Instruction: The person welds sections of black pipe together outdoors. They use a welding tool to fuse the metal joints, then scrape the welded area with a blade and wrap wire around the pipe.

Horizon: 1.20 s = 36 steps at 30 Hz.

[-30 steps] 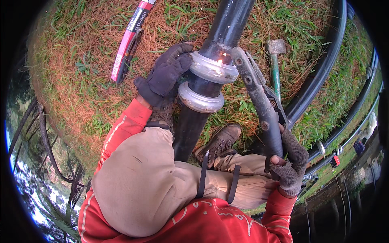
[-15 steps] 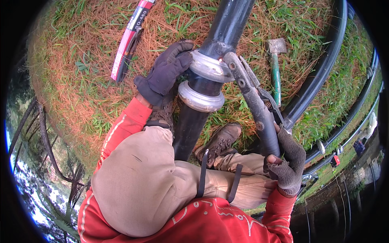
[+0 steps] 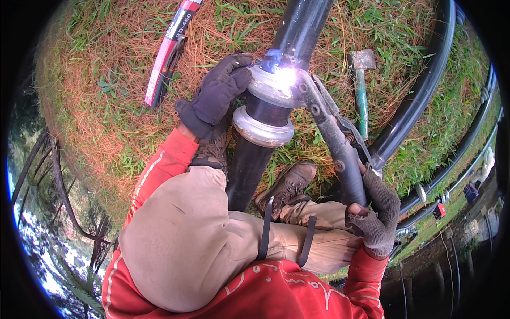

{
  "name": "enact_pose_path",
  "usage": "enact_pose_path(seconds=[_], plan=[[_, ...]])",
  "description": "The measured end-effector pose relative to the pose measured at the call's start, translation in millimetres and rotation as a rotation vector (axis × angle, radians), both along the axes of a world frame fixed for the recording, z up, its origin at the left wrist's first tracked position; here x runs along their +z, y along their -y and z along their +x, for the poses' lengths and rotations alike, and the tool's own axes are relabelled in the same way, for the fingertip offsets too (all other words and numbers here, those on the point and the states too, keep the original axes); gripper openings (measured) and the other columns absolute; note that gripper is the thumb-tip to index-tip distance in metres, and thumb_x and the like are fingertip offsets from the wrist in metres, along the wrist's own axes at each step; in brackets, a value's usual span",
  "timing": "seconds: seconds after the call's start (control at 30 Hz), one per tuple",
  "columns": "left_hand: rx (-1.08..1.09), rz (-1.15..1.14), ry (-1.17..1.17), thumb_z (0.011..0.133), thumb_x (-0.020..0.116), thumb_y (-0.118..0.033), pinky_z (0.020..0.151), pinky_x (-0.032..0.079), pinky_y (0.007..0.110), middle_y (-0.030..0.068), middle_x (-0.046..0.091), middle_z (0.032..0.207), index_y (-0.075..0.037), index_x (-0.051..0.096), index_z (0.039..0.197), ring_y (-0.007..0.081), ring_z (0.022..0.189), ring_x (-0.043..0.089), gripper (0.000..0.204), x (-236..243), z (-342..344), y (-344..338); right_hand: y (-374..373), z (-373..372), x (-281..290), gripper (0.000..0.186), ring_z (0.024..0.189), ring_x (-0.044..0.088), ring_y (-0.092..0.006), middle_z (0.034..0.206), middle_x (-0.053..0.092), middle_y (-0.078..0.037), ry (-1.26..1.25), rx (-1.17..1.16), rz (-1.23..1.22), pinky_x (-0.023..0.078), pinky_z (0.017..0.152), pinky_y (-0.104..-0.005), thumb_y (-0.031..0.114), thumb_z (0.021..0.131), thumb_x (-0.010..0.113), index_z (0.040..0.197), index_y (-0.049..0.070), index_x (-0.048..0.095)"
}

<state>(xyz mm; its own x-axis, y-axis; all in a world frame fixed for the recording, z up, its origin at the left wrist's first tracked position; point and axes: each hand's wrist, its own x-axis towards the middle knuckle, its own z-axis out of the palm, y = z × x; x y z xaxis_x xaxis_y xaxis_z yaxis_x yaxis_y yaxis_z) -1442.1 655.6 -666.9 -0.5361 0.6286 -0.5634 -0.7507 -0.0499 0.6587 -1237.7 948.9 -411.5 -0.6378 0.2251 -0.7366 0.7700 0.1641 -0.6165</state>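
Note:
A black pipe [image 3: 304,32] runs down the middle, with a silver flange [image 3: 268,89] around it and a second silver ring [image 3: 262,128] below. My left hand [image 3: 218,93], in a dark glove, curls its fingers against the upper flange's left edge. In my right hand [image 3: 380,215], which wears a grey knit glove with bare fingertips, is a dark welding electrode holder [image 3: 340,146]. The holder's tip lies by the flange's right side. A bright welding arc [image 3: 287,78] with bluish smoke glows where flange and pipe meet; the glare hides the electrode.
Grass and dry pine needles cover the ground. A pink, white and black package [image 3: 169,56] lies at far left. To the right are a green-handled hammer-like tool [image 3: 361,90] and a curved black pipe [image 3: 419,101]. My boot [image 3: 289,186] stands beside the welded pipe.
A bright arc and bluish smoke have appeared at the flange, where only a small glow showed before. The holder's tip has shifted very slightly; both hands stay nearly still.

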Motion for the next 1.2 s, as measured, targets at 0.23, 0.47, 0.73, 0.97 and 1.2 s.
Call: enact_pose_path(seconds=[0.23,0.47,0.73,0.97,1.2], plan=[[-0.146,-0.141,-0.325,0.114,0.066,-0.023,0.116,0.053,0.038,0.0116,0.066,0.147,0.001,0.053,0.159,0.0199,0.136,0.063,0.053,1.7,-1.9,-0.6,-0.2,0.3,1.3,0.087,0.109,0.075,-0.0241,0.119,0.080,-0.021,0.047,-0.068,-0.053,0.056,0.104,-0.0373,0.026,0.080,0.084,0.155,-0.011,0.061],[0.095,-0.106,-0.040,0.103,0.083,-0.016,0.101,0.060,0.032,0.0117,0.071,0.136,0.002,0.058,0.151,0.0160,0.121,0.069,0.058,9.2,-4.7,-3.1,0.4,-2.1,1.2,0.088,0.100,0.076,-0.0203,0.111,0.080,-0.020,-0.006,-0.032,0.065,0.059,0.096,-0.0358,0.026,0.080,0.084,0.155,-0.011,0.060],[0.308,-0.407,-0.508,0.103,0.082,-0.014,0.089,0.063,0.029,0.0074,0.075,0.119,0.001,0.068,0.141,0.0123,0.103,0.072,0.043,40.2,-26.5,-4.9,2.1,-0.8,-0.7,0.086,0.108,0.075,-0.0237,0.119,0.080,-0.022,-0.029,-0.010,0.045,0.056,0.104,-0.0382,0.032,0.082,0.085,0.152,-0.011,0.063],[0.454,-0.533,-0.826,0.101,0.084,-0.014,0.086,0.060,0.029,0.0056,0.074,0.119,0.001,0.069,0.140,0.0093,0.097,0.069,0.044,29.1,-57.9,14.4,1.7,1.7,-2.4,0.084,0.113,0.073,-0.0247,0.123,0.079,-0.022,0.062,-0.007,0.010,0.054,0.106,-0.0385,0.035,0.086,0.086,0.152,-0.011,0.063],[-0.145,-1.362,-1.131,0.087,0.088,-0.043,0.093,0.056,0.059,0.0230,0.075,0.120,-0.004,0.064,0.138,0.0471,0.102,0.072,0.069,-2.1,-103.0,45.2,-4.9,4.2,-9.4,0.083,0.110,0.072,-0.0198,0.124,0.077,-0.018,-0.112,-0.262,0.010,0.058,0.095,-0.0357,0.031,0.089,0.086,0.157,-0.009,0.059]])
